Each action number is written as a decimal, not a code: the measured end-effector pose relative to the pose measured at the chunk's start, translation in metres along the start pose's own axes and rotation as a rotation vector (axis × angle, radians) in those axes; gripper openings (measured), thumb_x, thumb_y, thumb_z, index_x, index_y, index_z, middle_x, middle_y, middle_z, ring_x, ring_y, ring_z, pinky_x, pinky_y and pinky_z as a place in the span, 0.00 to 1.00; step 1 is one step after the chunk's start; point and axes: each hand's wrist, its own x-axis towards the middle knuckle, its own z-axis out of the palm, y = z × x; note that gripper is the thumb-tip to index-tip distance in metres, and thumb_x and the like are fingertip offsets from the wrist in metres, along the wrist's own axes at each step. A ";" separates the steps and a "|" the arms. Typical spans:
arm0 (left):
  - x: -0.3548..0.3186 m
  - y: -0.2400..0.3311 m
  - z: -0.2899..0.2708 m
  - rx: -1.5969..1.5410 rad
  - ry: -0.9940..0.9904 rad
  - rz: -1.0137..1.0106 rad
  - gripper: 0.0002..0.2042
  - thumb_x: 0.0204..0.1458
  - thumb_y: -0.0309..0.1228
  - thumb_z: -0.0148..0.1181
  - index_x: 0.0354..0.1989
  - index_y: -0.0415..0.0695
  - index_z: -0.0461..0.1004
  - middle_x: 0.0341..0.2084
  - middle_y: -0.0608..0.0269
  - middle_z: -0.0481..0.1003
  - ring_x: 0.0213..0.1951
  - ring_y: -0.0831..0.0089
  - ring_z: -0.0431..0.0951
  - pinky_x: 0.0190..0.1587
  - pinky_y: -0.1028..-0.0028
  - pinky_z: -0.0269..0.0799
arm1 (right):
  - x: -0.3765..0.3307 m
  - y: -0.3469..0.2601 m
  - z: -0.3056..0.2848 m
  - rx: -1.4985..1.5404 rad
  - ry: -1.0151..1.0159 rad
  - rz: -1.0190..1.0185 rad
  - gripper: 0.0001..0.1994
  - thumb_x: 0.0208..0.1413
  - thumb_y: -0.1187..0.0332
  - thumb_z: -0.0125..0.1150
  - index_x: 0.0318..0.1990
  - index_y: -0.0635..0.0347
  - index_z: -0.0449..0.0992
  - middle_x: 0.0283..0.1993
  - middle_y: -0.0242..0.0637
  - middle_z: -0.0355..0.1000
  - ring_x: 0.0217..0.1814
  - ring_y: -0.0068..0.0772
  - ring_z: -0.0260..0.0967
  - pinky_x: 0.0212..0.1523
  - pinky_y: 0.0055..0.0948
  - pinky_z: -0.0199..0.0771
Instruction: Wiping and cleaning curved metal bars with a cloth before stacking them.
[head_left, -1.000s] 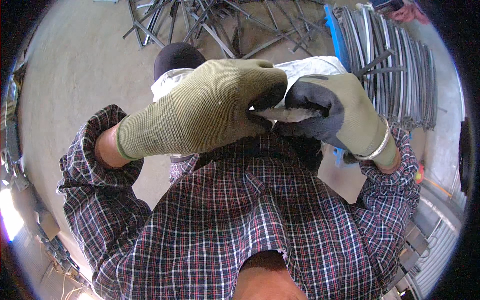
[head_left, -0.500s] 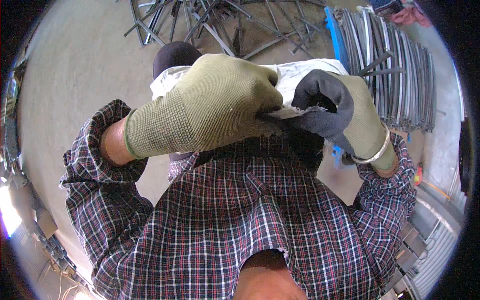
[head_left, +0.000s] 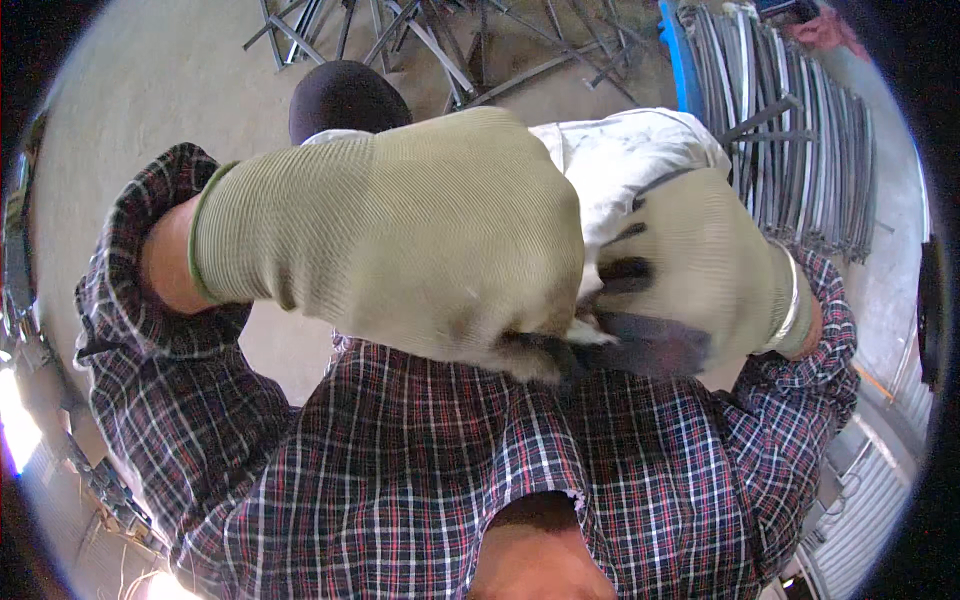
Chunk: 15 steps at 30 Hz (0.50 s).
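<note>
Both hands pinch the same small pale piece at chest height, right against my plaid shirt (head_left: 400, 470). Left hand (head_left: 400, 240), in an olive knit glove, is curled into a near fist with its dark fingertips pressed together on the left end of the piece. Right hand (head_left: 700, 280), same kind of glove with a dark coated palm, has its grip closed on the other end, thumb side toward me. Small pale piece (head_left: 596, 336) shows only as a light sliver between the two sets of fingertips; I can't tell what it is or how long it is, most of it is covered.

To do this well, I judge the pinch should stay at the fingertips, both hands close together and braced near the chest so nothing slips. The gloves are bulky, so a slow pull or twist is safer than a jerk. Easing the left hand lower would help, since it blocks the camera's sight of the contact point.

Behind the hands: another person in a white top (head_left: 630, 150) crouches on the concrete floor (head_left: 150, 90), with loose metal rods (head_left: 440, 40) and a stack of curved metal strips (head_left: 800, 150) at right.
</note>
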 end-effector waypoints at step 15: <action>-0.085 -0.030 0.081 -0.610 1.287 -0.645 0.19 0.65 0.32 0.53 0.60 0.35 0.70 0.52 0.57 0.75 0.49 0.65 0.76 0.56 0.70 0.71 | -0.063 0.031 0.034 0.528 0.756 0.538 0.21 0.65 0.62 0.56 0.57 0.70 0.71 0.55 0.49 0.74 0.52 0.38 0.76 0.48 0.27 0.78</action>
